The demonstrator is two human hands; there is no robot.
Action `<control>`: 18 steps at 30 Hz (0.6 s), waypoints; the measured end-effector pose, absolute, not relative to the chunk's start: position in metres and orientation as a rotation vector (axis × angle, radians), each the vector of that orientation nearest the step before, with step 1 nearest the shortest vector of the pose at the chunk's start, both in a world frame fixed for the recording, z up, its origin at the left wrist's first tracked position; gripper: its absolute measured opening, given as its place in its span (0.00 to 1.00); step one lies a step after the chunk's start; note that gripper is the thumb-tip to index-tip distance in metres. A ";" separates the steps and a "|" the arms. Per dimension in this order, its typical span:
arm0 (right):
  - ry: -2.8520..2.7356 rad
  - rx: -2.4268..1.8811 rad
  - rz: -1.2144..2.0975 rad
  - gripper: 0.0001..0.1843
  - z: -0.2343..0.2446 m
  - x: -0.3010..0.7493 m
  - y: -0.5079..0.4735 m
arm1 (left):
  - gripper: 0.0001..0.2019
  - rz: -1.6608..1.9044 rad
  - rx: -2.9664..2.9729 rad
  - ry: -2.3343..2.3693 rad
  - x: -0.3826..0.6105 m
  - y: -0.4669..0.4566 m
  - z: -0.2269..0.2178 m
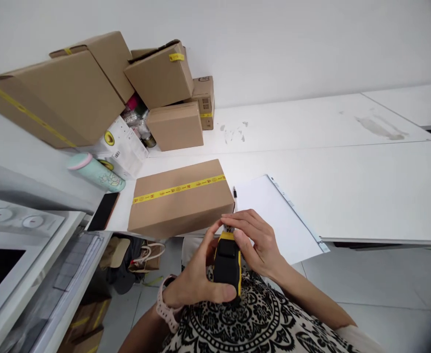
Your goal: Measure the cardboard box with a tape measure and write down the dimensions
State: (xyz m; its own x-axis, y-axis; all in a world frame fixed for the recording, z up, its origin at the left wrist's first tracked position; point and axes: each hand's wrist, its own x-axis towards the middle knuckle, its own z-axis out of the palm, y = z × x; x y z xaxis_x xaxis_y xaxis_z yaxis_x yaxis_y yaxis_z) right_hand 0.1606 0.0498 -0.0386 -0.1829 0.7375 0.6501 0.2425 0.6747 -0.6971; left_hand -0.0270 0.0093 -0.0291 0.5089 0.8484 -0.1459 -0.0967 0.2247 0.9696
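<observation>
My left hand [195, 274] is wrapped round a black and yellow tape measure [227, 262], held above my lap in front of the table edge. My right hand [254, 240] pinches the tape's tip at the top of the case with thumb and fingers. Just beyond them lies a closed cardboard box [179, 198] with a yellow tape strip across its lid, sitting at the table's near edge. A pen [234, 192] lies beside the box's right side, next to a white sheet of paper [274, 215].
Several cardboard boxes [160, 73] are stacked at the back left against the wall. A mint green bottle [96, 172] lies on its side and a black phone [103, 211] lies near the left table edge. A white appliance [13, 245] stands at left; bags sit under the table.
</observation>
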 end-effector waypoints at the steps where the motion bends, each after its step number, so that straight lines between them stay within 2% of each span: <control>1: -1.732 -0.829 0.588 0.17 -0.044 0.163 0.052 | 0.58 0.748 1.214 0.868 -0.029 0.012 -0.033; 7: -1.394 -1.412 0.742 0.13 -0.104 0.189 0.092 | 0.54 0.641 1.643 1.449 -0.050 0.042 -0.062; 11: -1.537 -1.703 0.787 0.12 -0.138 0.194 0.119 | 0.52 0.542 1.842 1.601 -0.062 0.075 -0.068; 16: -1.832 -1.973 0.638 0.17 -0.144 0.176 0.136 | 0.48 0.265 2.145 1.819 -0.069 0.118 -0.064; 18: -1.944 -2.009 0.584 0.16 -0.142 0.169 0.139 | 0.47 0.117 2.200 1.875 -0.071 0.131 -0.064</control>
State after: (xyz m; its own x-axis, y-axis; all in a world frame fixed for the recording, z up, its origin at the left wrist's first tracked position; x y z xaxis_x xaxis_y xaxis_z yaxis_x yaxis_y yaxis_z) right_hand 0.1686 0.1391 -0.1416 0.0102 0.9959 -0.0900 0.8804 -0.0516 -0.4715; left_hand -0.0712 0.1308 -0.0639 0.1696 0.9806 -0.0986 0.9607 -0.1421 0.2384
